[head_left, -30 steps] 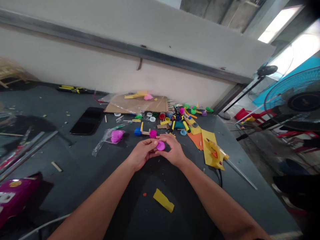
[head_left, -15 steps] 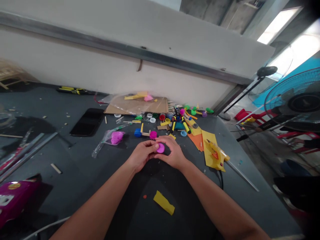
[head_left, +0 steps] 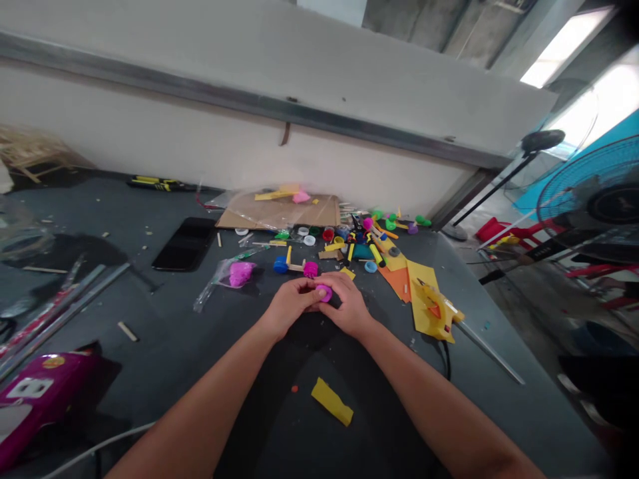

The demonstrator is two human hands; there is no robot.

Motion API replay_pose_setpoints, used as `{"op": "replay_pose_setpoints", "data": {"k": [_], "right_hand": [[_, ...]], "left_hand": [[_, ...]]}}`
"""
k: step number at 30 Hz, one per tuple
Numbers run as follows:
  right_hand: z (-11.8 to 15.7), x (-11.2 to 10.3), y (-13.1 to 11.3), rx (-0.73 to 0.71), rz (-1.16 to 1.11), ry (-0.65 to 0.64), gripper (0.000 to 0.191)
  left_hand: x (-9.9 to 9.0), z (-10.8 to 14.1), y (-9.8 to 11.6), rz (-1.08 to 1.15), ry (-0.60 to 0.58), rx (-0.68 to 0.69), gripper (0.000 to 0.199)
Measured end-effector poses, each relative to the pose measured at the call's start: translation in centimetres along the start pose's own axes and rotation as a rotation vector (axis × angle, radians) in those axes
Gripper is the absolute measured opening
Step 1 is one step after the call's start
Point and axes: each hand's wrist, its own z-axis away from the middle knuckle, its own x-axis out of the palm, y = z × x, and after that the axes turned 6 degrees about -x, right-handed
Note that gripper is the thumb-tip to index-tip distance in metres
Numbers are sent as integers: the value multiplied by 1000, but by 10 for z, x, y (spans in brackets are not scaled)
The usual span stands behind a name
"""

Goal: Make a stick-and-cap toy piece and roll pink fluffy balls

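The left hand (head_left: 292, 308) and right hand (head_left: 348, 313) are pressed together, their fingers pinching a magenta plastic disc (head_left: 324, 293) over the bench (head_left: 150, 319), toward its front edge. Just beyond them, a magenta bristled piece (head_left: 310, 269) and a blue cap (head_left: 281, 265) are joined by a wooden stick, and a yellow glue gun (head_left: 433, 309) lies toward the right edge. Near the left front corner, a magenta object (head_left: 40, 399) bears a white label too blurred to read.

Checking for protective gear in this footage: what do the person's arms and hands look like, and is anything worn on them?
The left hand and right hand are bare, without gloves. The left forearm and right forearm have no sleeves, watch, bracelet or cables on them.
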Motion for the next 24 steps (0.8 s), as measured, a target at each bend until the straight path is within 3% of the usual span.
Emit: {"op": "replay_pose_setpoints", "data": {"k": [5, 8, 11, 16, 20, 24], "right_hand": [[0, 4, -2, 108, 62, 88, 28], [0, 7, -8, 159, 110, 97, 26], [-1, 11, -16, 148, 116, 39, 26], [0, 12, -20, 64, 65, -40, 42], [2, 10, -19, 35, -8, -4, 36], [0, 10, -20, 75, -26, 15, 34]], "left_hand": [[-3, 7, 9, -84, 97, -13, 31], [-4, 14, 3, -66, 58, -32, 28], [-6, 20, -6, 98, -21, -38, 25], [-11, 22, -10, 203, -24, -27, 20], [-15, 23, -10, 194, -67, -38, 18], [-15, 24, -10, 201, -36, -61, 20]]}}
